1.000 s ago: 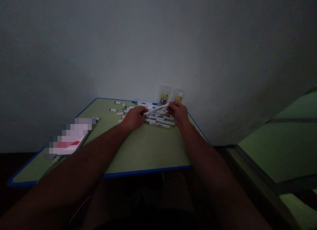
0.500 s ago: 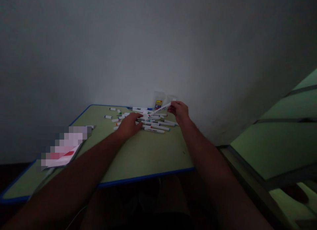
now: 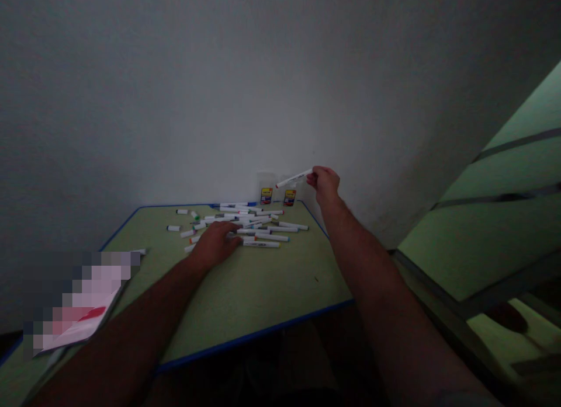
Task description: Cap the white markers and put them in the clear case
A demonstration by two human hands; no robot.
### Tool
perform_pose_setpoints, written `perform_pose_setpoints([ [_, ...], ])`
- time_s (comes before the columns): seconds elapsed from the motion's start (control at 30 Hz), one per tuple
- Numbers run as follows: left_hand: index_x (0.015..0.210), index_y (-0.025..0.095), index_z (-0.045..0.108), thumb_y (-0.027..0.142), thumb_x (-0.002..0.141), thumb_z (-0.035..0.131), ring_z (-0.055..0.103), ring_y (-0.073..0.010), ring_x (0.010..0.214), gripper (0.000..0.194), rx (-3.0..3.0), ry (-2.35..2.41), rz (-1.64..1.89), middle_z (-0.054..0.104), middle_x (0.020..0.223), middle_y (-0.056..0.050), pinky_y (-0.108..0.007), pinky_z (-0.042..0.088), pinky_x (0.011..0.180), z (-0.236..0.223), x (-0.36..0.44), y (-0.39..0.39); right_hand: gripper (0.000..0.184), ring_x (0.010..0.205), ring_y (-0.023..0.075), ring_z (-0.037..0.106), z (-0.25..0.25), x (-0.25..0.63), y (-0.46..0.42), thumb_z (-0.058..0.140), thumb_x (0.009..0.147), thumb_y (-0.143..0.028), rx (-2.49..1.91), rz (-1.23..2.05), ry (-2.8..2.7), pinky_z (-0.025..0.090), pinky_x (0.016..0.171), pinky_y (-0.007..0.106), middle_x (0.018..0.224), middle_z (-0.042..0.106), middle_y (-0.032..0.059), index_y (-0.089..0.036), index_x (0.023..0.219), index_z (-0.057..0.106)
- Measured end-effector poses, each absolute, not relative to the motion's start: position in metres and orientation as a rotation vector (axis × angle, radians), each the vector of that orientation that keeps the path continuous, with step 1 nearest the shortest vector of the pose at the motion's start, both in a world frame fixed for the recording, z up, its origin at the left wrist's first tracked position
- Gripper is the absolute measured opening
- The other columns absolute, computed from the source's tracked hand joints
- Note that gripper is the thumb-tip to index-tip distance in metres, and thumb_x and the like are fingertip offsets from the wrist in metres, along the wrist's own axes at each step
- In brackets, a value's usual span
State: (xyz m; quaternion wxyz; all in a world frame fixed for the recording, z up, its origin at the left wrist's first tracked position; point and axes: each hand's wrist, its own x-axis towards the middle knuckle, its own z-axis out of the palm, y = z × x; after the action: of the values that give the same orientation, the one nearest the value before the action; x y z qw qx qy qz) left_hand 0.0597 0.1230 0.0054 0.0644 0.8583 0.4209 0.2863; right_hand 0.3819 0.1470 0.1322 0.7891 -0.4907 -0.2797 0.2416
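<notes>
A white marker with a red end point(image 3: 293, 178) is pinched by my right hand point(image 3: 325, 182), raised above the back of the table and slanting down to the left. My left hand point(image 3: 218, 242) rests over the left part of a spread of white markers point(image 3: 267, 244), its fingers apart; the markers under it are partly hidden. Coloured ends show on several of them. Behind the spread, against the wall, stand two clear plastic containers with yellow labels, the left container point(image 3: 266, 188) and the right container point(image 3: 289, 197), which is just below the held marker.
The light green table point(image 3: 263, 296) has a blue edge and meets a grey wall point(image 3: 219, 103). Several short marker caps point(image 3: 174, 228) lie left of the spread. A blurred-out pink and white flat item point(image 3: 96, 302) lies at the left. Light green panels point(image 3: 504, 237) are on the right.
My right hand has lifted the marker from above the pile, up and to the right, uncovering the right container. My left hand stays at the pile. The view has shifted and tilted.
</notes>
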Motion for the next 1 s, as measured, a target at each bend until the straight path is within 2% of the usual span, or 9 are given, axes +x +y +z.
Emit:
perform_pose_setpoints([
  [0.37, 0.117, 0.015, 0.071, 0.036, 0.085, 0.058, 0.06, -0.03, 0.117, 0.041, 2.592, 1.254, 0.864, 0.07, 0.121, -0.014, -0.043, 0.045, 0.104, 0.001, 0.06, 0.125, 0.009, 0.051, 0.0089, 0.061, 0.159, 0.404, 0.173, 0.061, 0.078, -0.01, -1.098, 0.335, -0.609, 0.054, 0.046, 0.019, 0.062, 0.059, -0.0043, -0.018, 0.079, 0.057],
  [0.63, 0.119, 0.017, 0.07, 0.036, 0.086, 0.058, 0.059, -0.0295, 0.118, 0.041, 2.588, 1.274, 0.851, 0.069, 0.122, -0.013, -0.044, 0.045, 0.104, 0.0, 0.061, 0.123, 0.008, 0.052, 0.0102, 0.063, 0.163, 0.409, 0.192, 0.062, 0.075, -0.012, -1.291, 0.178, -0.722, 0.055, 0.046, 0.019, 0.059, 0.059, -0.0044, -0.018, 0.078, 0.058],
  [0.83, 0.118, 0.017, 0.07, 0.036, 0.085, 0.059, 0.058, -0.0285, 0.118, 0.04, 2.58, 1.279, 0.848, 0.069, 0.121, -0.013, -0.042, 0.045, 0.104, 0.002, 0.061, 0.121, 0.008, 0.052, 0.0136, 0.063, 0.149, 0.405, 0.206, 0.062, 0.073, -0.013, -1.44, 0.098, -0.843, 0.057, 0.05, 0.027, 0.06, 0.06, -0.0019, -0.017, 0.079, 0.062],
  [1.0, 0.119, 0.017, 0.07, 0.035, 0.085, 0.059, 0.058, -0.0284, 0.119, 0.04, 2.571, 1.281, 0.848, 0.069, 0.121, -0.012, -0.042, 0.044, 0.105, 0.005, 0.063, 0.118, 0.014, 0.06, 0.017, 0.067, 0.14, 0.404, 0.216, 0.061, 0.073, -0.015, -1.608, 0.057, -0.973, 0.059, 0.061, 0.033, 0.067, 0.065, 0.0029, -0.015, 0.087, 0.066],
])
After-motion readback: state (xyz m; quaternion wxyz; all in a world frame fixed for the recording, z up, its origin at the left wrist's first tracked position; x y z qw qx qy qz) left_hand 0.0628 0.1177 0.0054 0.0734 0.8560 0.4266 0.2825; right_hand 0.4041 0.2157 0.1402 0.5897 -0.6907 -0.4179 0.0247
